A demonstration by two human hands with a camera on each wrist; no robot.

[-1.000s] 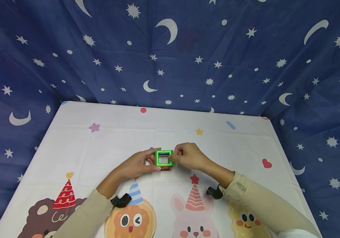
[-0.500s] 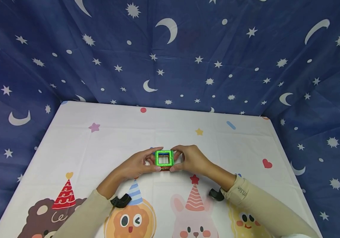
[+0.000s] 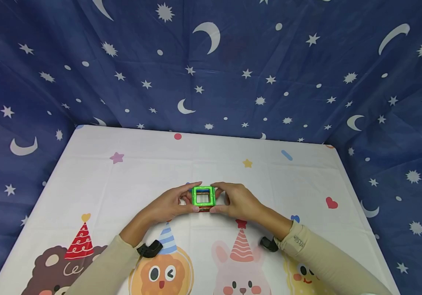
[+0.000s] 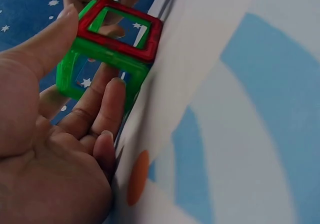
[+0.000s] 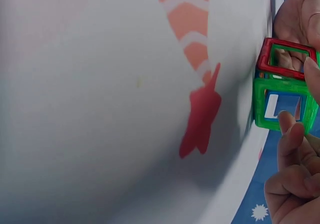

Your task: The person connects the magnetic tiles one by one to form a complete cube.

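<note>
A small cube of magnetic tiles (image 3: 203, 204) sits on the tablecloth between both hands. Its top is a green square frame, and a blue edge shows through the opening. In the left wrist view a red tile (image 4: 117, 44) forms the side facing the person, beside a green one. The left hand (image 3: 168, 203) holds the cube's left side, thumb at the near corner and index finger at the far one. From the right, the right hand (image 3: 242, 201) grips it likewise with thumb and index finger. A green side tile (image 5: 259, 103) shows in the right wrist view.
The white tablecloth (image 3: 151, 172) carries printed animals, party hats, stars and a heart. A blue curtain (image 3: 233, 94) with moons and stars rises behind the table and at both sides. Black wrist cameras (image 3: 151, 248) sit at both sleeves.
The right hand has gone from pinching at the cube's right edge to holding its right side with thumb and index finger spread. The left hand and cube have hardly moved.
</note>
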